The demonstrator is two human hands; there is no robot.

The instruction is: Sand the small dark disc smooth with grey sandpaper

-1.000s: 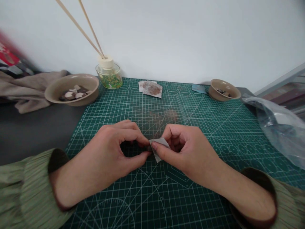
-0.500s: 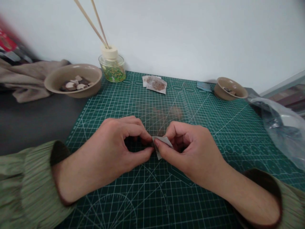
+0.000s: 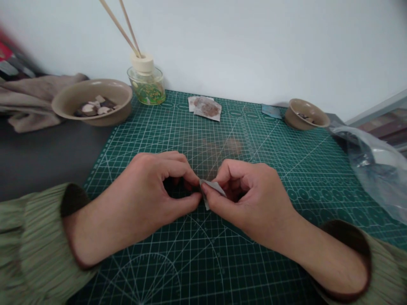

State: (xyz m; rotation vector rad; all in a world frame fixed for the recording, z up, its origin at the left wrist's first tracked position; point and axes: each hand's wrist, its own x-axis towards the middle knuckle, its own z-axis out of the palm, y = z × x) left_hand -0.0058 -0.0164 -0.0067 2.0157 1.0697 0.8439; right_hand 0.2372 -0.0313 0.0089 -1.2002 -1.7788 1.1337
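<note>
Head camera looks down, close over cutting mat [image 3: 254, 140].

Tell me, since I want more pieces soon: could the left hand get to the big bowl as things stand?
Probably yes. The big bowl sits far-left of the left hand with bare mat between, but that hand's grip is on the paper scrap and must release first.

A plain white wall [image 3: 254, 42] stands at the far side. A dark grey table [image 3: 38, 156] sits in front of it. A green mat [image 3: 254, 262] with white lines covers most of the table. The light is soft.
</note>
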